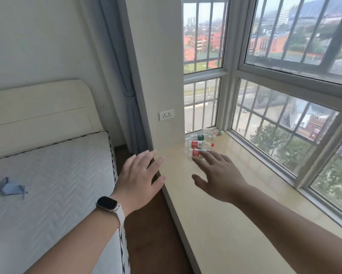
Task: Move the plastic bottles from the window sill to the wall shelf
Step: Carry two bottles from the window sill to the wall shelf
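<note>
Over on the left is a bed with a white quilted mattress (47,175), a crumpled blue cloth (10,188) lying on it, and a cream headboard (37,107) against the wall. Beyond the bed's far corner a grey-blue curtain (126,76) hangs tied back, with a strip of dark wooden floor (150,234) between the bed and the window sill (235,224). A white wall socket (166,114) sits on the pillar just above the sill's far left corner.

The left hand (140,178), a dark-faced watch (106,203) on its wrist, is held out flat over the sill's front edge, palm down and holding nothing, with the fingers straight and close together.

The plastic bottles are in the sill's far left corner, all four on their sides in a row running back towards the glass. Nearest is a red-label bottle (195,153), then a second red-label bottle (199,144) just behind it. A green-label bottle (201,137) comes next, and a clear bottle (212,132) lies by the window frame.

The right hand (219,175) stretches over the sill with fingers spread and thumb out wide. Its fingertips overlap the nearest bottle — whether they touch it I cannot tell — and nothing is gripped.

On the right, the barred window (284,115) runs along the sill's back edge.
</note>
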Demonstrator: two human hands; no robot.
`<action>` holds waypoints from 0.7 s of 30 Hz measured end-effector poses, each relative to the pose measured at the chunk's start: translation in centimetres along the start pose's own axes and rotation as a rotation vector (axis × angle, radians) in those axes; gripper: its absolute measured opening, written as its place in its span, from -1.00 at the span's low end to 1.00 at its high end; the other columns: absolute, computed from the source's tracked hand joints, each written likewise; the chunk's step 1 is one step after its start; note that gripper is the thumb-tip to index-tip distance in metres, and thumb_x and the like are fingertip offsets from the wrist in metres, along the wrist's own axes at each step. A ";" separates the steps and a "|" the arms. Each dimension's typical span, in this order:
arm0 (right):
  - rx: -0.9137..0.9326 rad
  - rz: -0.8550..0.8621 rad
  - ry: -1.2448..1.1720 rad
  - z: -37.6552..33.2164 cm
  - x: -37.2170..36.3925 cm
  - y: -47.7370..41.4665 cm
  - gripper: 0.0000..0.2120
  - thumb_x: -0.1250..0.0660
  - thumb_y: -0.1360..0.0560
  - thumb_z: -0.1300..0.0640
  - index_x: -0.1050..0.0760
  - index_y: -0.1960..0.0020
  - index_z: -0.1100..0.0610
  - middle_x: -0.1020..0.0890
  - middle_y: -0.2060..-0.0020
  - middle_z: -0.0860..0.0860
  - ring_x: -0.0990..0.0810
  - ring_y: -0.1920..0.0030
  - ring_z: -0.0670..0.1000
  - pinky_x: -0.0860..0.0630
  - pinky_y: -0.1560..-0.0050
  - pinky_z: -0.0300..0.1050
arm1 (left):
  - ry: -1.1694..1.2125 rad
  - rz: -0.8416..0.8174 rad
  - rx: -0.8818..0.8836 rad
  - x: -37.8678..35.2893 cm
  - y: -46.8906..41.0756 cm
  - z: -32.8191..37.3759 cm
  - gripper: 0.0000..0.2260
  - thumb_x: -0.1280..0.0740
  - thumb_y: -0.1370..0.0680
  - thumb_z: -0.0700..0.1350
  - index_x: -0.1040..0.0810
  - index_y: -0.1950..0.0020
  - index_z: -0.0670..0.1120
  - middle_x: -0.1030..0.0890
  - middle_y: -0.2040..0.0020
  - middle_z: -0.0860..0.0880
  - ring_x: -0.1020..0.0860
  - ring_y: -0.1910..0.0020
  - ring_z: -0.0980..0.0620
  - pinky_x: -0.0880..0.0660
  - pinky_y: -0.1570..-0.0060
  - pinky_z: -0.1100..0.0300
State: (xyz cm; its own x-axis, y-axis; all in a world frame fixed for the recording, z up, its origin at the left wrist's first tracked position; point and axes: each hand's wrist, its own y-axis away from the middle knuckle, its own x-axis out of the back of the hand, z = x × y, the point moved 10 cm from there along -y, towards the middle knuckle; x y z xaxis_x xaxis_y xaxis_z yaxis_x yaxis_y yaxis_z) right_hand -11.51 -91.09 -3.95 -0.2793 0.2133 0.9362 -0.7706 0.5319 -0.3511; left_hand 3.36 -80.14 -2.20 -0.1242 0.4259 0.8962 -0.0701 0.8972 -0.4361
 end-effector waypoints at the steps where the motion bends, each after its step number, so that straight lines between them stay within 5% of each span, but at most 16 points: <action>1: -0.004 -0.006 -0.004 -0.4 -0.4 -1.2 -0.50 -0.17 -0.50 -0.22 -0.50 -0.29 0.05 -0.56 -0.27 0.09 -0.51 -0.27 0.18 -0.49 -0.19 0.12 | 0.001 0.010 -0.003 -0.1 -0.5 -1.4 -0.57 -0.17 -0.57 0.15 -0.49 -0.35 -0.02 -0.54 -0.33 -0.12 -0.49 -0.34 -0.17 -0.41 -0.31 -0.18; 11: 0.012 -0.018 -0.003 -6.9 -4.2 -14.4 -0.48 -0.08 -0.53 -0.25 -0.44 -0.34 0.01 -0.52 -0.35 0.08 -0.46 -0.35 0.19 -0.44 -0.26 0.17 | 0.021 0.013 0.031 -3.8 -3.3 -16.7 -0.55 -0.17 -0.57 0.16 -0.52 -0.36 -0.01 -0.54 -0.34 -0.12 -0.50 -0.34 -0.16 -0.41 -0.31 -0.18; 21: 0.004 -0.049 0.019 -6.9 -8.4 -20.8 -0.51 -0.13 -0.51 -0.21 -0.50 -0.28 0.04 -0.56 -0.28 0.07 -0.52 -0.29 0.17 -0.47 -0.20 0.11 | 0.104 -0.031 0.042 -8.9 -7.1 -22.9 -0.53 -0.15 -0.58 0.17 -0.52 -0.37 -0.03 -0.53 -0.36 -0.13 -0.48 -0.36 -0.17 -0.41 -0.32 -0.19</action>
State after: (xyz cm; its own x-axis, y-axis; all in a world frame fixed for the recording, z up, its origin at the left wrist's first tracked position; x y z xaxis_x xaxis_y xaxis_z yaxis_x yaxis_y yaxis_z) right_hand 10.85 -98.30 -4.66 -0.2298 0.2026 0.9519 -0.7855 0.5388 -0.3043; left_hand 27.66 -87.65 -5.21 -0.0186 0.4097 0.9120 -0.1142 0.9053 -0.4091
